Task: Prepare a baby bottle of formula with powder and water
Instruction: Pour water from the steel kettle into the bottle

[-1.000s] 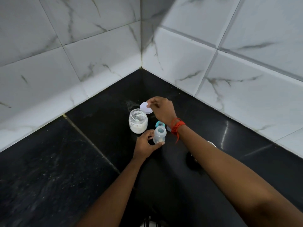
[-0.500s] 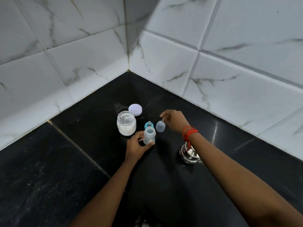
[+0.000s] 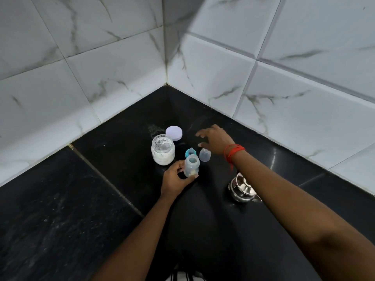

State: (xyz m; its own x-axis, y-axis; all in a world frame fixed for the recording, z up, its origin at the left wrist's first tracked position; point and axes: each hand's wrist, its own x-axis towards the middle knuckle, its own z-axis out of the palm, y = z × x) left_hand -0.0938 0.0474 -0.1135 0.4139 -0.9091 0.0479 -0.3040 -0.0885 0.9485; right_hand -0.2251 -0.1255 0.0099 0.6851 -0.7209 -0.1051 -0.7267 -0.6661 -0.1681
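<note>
A small clear baby bottle (image 3: 191,165) stands uncapped on the black counter, with some pale powder at its bottom. My left hand (image 3: 176,178) grips it from the left. Behind it lie the blue teat ring (image 3: 190,152) and the clear bottle cap (image 3: 204,155). An open glass jar of white powder (image 3: 163,151) stands to the left, and its white lid (image 3: 174,133) lies flat behind it. My right hand (image 3: 215,140), fingers spread and holding nothing, hovers just above and behind the cap. A red thread is tied around that wrist.
A steel lidded pot (image 3: 242,189) sits on the counter to the right, partly under my right forearm. White marble-look tiled walls (image 3: 223,78) meet in a corner close behind the objects. The black counter (image 3: 81,199) stretches to the left and front.
My right hand set the white lid down behind the jar, then moved right and opened above the bottle cap. My left hand stayed on the bottle.
</note>
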